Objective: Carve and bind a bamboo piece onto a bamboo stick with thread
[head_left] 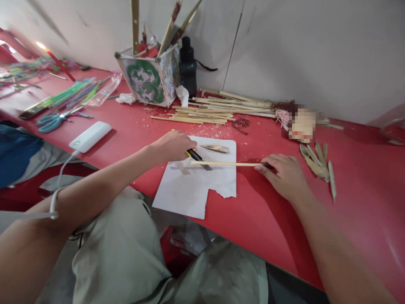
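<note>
- Left hand (175,145): fingers curled closed around the handle of a yellow-and-black utility knife (193,154); metal blade is out, angled down toward the sheet below.
- Right hand (284,174): fingers pinching the right end of a long, thin, pale wooden stick (230,164); a dark bit shows at the grip, can't tell what it is.
- Stick runs roughly level from the right hand across to the knife; its left end crosses by the blade. Can't tell if they touch.
- Both are over a white paper sheet (183,190) with a torn notch at its near right edge, on the glossy red table (249,211).
- Dry, tan, pointed husk-like piece (215,148) lies on the sheet, just beyond the stick.
- Beyond the sheet: row of pale thin wooden sticks (196,115), small pale shavings scattered around.
- Right of the right hand: loose group of dry, greenish-tan leaf-like strips (317,170).
- Left side: white rectangular device (90,136) with a white cable, near blue-handled scissors (50,122).
</note>
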Tool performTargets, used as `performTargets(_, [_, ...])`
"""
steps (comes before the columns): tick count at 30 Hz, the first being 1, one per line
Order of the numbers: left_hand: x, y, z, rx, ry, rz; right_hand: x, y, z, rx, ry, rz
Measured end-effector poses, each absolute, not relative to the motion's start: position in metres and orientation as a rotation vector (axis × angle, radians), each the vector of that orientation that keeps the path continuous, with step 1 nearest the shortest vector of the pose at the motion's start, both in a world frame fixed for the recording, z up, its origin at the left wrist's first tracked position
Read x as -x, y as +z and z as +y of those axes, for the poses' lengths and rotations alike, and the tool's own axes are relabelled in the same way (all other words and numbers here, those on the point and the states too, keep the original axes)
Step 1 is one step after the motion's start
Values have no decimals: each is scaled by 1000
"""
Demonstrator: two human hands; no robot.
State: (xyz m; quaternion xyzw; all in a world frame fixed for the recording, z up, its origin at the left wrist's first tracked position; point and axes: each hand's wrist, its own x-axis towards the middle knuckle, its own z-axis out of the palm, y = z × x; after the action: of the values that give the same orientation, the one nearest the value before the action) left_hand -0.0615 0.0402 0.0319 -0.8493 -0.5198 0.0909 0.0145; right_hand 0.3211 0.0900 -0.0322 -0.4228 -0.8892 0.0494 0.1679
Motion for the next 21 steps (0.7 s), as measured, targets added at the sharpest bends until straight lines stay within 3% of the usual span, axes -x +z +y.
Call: performTargets(21, [62,27,42,2475,283,-1807,-325,-35,91,1252,213,-2469])
